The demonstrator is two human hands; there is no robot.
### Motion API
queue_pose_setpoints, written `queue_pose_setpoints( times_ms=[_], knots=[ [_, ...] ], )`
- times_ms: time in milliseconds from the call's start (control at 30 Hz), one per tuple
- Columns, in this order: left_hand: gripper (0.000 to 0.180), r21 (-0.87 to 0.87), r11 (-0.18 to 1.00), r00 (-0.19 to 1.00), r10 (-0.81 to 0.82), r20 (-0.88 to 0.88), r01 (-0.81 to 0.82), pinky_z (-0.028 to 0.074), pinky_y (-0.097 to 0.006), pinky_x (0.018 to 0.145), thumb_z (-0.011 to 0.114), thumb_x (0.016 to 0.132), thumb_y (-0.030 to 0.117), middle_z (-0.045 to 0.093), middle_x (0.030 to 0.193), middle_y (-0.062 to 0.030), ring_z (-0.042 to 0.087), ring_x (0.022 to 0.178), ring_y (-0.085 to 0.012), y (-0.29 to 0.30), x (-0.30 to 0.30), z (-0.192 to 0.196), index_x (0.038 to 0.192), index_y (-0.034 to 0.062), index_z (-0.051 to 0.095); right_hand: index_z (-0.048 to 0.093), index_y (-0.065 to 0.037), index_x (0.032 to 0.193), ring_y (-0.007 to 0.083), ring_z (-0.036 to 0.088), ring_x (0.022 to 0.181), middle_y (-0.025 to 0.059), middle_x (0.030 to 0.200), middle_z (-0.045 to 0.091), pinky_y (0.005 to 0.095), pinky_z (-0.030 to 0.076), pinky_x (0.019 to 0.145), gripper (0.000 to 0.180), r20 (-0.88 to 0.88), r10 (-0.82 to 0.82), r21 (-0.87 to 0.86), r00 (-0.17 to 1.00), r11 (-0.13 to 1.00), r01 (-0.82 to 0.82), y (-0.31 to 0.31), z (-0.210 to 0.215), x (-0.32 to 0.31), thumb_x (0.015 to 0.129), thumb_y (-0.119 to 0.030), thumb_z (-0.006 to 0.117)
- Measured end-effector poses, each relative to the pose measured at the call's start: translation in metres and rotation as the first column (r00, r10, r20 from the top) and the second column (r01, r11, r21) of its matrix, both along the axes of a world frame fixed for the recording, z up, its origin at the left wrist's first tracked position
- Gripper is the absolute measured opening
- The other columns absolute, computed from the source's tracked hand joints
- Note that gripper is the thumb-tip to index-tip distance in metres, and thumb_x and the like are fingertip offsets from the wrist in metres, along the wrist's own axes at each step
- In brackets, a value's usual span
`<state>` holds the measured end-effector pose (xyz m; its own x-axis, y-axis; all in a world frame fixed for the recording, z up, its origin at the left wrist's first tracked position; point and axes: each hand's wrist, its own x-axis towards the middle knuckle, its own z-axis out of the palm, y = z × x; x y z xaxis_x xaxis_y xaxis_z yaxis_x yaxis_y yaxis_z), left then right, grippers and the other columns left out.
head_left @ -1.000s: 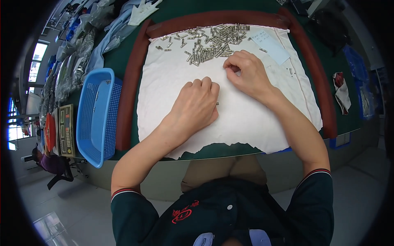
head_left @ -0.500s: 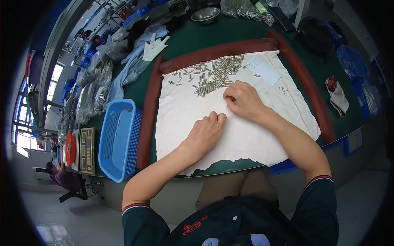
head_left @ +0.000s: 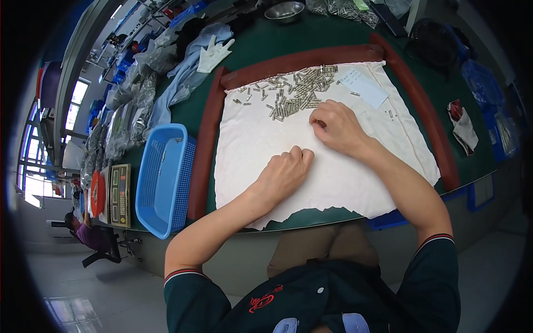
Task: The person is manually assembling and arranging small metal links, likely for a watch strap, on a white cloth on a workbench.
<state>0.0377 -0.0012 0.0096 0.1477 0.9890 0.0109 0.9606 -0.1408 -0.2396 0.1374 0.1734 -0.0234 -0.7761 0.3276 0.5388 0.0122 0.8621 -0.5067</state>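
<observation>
1. Metal pins [head_left: 302, 94], too many to count, lie heaped toward the cloth's far edge; one blue basket [head_left: 186, 161], one pale slip [head_left: 367, 90].
2. Three red-brown bars [head_left: 305, 59] flank the white cloth [head_left: 250, 141] left, right and back; bare cloth spreads left of both hands.
3. The left hand [head_left: 284, 172] is curled mid-cloth, the right hand [head_left: 336, 126] half-curled near the heap; whether either grips anything cannot be told.

A workshop: green workbench [head_left: 311, 40], loose metal parts [head_left: 302, 90], plastic-bagged goods [head_left: 145, 82].
</observation>
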Motion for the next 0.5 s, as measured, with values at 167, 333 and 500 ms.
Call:
queue_pose_setpoints(
  times_ms=[167, 333, 500],
  knots=[
    [0.011, 0.018, 1.0, 1.0, -0.006, 0.007, 0.005, 0.051, -0.03, 0.045, 0.055, 0.081, 0.006, 0.055, 0.07, -0.0088, 0.063, 0.053, -0.0186, 0.002, 0.0, 0.002, 0.088, 0.0006, 0.048, 0.065, -0.002, 0.077, 0.027, 0.06, 0.076, 0.0098, 0.075, 0.062, 0.0392, 0.048, 0.068, 0.005, 0.043, -0.008, 0.003, 0.999, 1.0, 0.008, 0.002, 0.003, 0.0, 0.073, -0.002, 0.062],
    [0.013, -0.019, 1.0, 0.992, -0.001, 0.129, 0.004, 0.052, -0.034, 0.046, 0.055, 0.081, 0.003, 0.055, 0.072, -0.0131, 0.064, 0.057, -0.0254, 0.004, -0.005, 0.003, 0.09, 0.0, 0.046, 0.065, -0.002, 0.077, 0.0265, 0.059, 0.075, 0.0099, 0.075, 0.062, 0.0386, 0.048, 0.068, 0.005, 0.039, -0.001, 0.001, 0.999, 1.0, 0.001, 0.003, 0.001, 0.0, 0.073, -0.002, 0.062],
    [0.013, -0.068, 0.987, 0.869, 0.159, 0.469, -0.143, 0.049, -0.045, 0.057, 0.051, 0.089, 0.003, 0.059, 0.084, -0.022, 0.061, 0.065, -0.0394, -0.016, -0.02, 0.022, 0.099, -0.0004, 0.043, 0.065, -0.001, 0.077, 0.0263, 0.059, 0.075, 0.0099, 0.075, 0.062, 0.0382, 0.048, 0.068, 0.005, 0.037, -0.001, 0.012, 0.999, 1.0, 0.0, 0.003, 0.002, 0.002, 0.073, -0.001, 0.062]
  ],
)
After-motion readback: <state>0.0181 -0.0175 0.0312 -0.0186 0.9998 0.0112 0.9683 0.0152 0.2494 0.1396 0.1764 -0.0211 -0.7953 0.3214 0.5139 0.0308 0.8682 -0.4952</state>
